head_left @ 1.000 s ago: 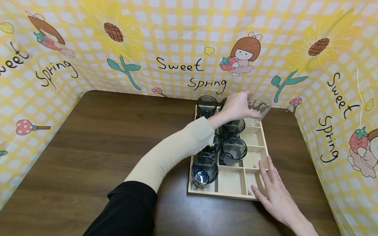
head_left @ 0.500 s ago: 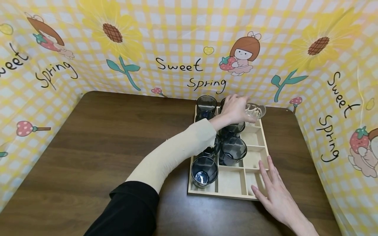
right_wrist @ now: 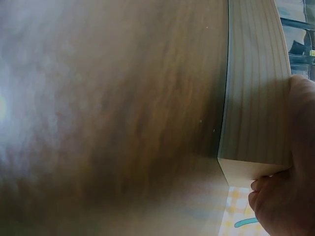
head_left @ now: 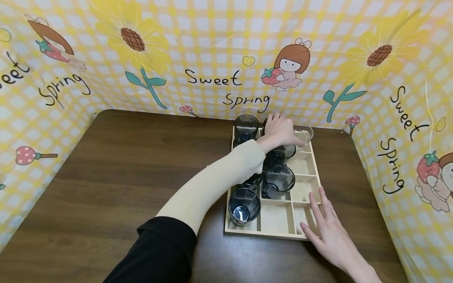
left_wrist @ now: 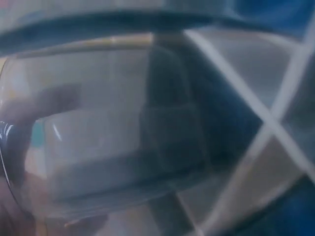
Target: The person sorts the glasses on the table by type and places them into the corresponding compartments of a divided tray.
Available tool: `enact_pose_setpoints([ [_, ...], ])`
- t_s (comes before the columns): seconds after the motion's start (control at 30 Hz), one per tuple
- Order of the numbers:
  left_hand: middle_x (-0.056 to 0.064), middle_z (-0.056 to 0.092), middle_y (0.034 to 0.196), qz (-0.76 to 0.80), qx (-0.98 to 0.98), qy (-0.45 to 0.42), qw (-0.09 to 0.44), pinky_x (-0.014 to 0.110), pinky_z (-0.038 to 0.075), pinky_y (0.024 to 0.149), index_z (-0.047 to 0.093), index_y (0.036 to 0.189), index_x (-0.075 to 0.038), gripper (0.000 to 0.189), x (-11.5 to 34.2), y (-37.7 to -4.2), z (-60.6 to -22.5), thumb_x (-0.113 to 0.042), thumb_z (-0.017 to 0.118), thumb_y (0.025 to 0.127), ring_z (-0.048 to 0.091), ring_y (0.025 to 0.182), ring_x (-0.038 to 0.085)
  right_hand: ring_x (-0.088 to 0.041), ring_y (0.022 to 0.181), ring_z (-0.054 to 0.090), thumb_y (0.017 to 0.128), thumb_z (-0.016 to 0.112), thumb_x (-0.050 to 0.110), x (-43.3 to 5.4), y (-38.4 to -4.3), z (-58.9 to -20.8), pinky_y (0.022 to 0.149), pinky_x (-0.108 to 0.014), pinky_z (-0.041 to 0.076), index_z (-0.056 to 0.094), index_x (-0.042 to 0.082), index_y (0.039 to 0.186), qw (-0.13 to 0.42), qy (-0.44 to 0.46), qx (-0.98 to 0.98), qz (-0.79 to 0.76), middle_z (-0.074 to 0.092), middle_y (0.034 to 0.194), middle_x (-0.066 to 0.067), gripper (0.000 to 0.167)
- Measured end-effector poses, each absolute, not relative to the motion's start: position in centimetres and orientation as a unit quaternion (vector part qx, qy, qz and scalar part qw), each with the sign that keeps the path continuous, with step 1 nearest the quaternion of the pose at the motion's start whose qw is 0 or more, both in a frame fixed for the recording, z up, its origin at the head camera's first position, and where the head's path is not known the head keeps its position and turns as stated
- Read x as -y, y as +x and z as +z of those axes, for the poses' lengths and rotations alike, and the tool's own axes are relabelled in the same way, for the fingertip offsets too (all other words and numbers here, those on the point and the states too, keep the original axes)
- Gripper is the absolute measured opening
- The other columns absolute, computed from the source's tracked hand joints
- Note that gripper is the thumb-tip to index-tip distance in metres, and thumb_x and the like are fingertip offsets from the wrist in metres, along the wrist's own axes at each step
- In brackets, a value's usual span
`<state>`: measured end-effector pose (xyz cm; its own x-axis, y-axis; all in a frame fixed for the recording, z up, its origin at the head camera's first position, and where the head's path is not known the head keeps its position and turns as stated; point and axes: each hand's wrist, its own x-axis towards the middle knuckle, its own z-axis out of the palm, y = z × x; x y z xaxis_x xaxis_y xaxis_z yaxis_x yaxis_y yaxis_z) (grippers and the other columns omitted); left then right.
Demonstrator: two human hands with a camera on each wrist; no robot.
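My left hand (head_left: pixel 281 131) grips the clear glass (head_left: pixel 303 136) over the wooden tray's (head_left: pixel 277 234) far right compartment while my right hand (head_left: pixel 327 232) lies flat on its near corner; I judge it could clink the neighbouring dark glass (head_left: pixel 284 151) if lowered crooked.

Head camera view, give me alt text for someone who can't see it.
A person's left hand grips a clear glass at the far right corner of a wooden divided tray holding several dark glasses. The right hand rests flat on the tray's near right corner, on a brown table.
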<state>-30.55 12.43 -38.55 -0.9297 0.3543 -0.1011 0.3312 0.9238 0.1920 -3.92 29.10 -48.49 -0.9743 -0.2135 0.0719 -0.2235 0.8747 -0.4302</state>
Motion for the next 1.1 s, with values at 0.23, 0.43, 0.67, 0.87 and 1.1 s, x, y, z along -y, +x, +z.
enact_pose_setpoints([
  [0.23, -0.001, 0.054, 0.157, 0.068, -0.982, 0.146, 0.097, 0.04, 0.023, 0.134, 0.071, 0.128, -0.034, 0.062, -13.2, -30.8, -38.5, -0.08, 0.074, 0.087, 0.039, 0.154, 0.021, -0.065, 0.156, 0.032, 0.105, 0.074, 0.038, -29.1, -4.0, -48.4, 0.109, -0.081, 0.043, 0.021, 0.015, 0.177, 0.012, 0.112, 0.969, 0.221, 0.0, 0.187, -0.014, 0.092],
  [0.43, -0.003, 0.054, 0.154, 0.068, -0.983, 0.132, 0.112, 0.039, 0.022, 0.134, 0.07, 0.126, -0.034, 0.062, -13.4, -31.0, -38.3, -0.081, 0.076, 0.085, 0.038, 0.154, 0.02, -0.063, 0.157, 0.032, 0.104, 0.075, 0.038, -29.1, -4.1, -48.4, 0.109, -0.08, 0.044, 0.023, 0.014, 0.177, 0.014, 0.113, 0.969, 0.22, 0.001, 0.187, -0.014, 0.092],
  [0.67, -0.003, 0.05, 0.16, 0.065, -0.982, 0.128, 0.12, 0.041, 0.017, 0.136, 0.066, 0.138, -0.033, 0.072, -13.5, -31.1, -38.3, -0.082, 0.074, 0.086, 0.032, 0.159, 0.02, -0.064, 0.156, 0.032, 0.104, 0.075, 0.038, -29.1, -4.2, -48.4, 0.11, -0.08, 0.043, 0.024, 0.013, 0.176, 0.014, 0.113, 0.968, 0.222, 0.001, 0.187, -0.015, 0.092],
  [0.87, 0.002, 0.035, 0.175, 0.029, -0.98, 0.14, 0.141, 0.048, 0.012, 0.139, 0.044, 0.166, -0.032, 0.095, -13.7, -31.7, -39.1, -0.087, 0.063, 0.091, 0.021, 0.167, 0.024, -0.065, 0.157, 0.03, 0.105, 0.074, 0.039, -28.9, -4.4, -48.5, 0.116, -0.079, 0.039, 0.024, 0.013, 0.176, 0.011, 0.117, 0.968, 0.22, 0.0, 0.187, -0.016, 0.091],
  [1.1, 0.004, 0.02, 0.185, 0.001, -0.972, 0.175, 0.155, 0.053, 0.007, 0.141, 0.023, 0.177, -0.031, 0.09, -12.8, -31.7, -38.8, -0.084, 0.034, 0.105, 0.013, 0.172, 0.028, -0.046, 0.171, 0.014, 0.105, 0.073, 0.042, -29.3, -5.0, -48.2, 0.136, -0.024, -0.009, 0.022, 0.009, 0.176, 0.02, 0.154, 0.968, 0.195, 0.004, 0.185, -0.024, 0.093],
])
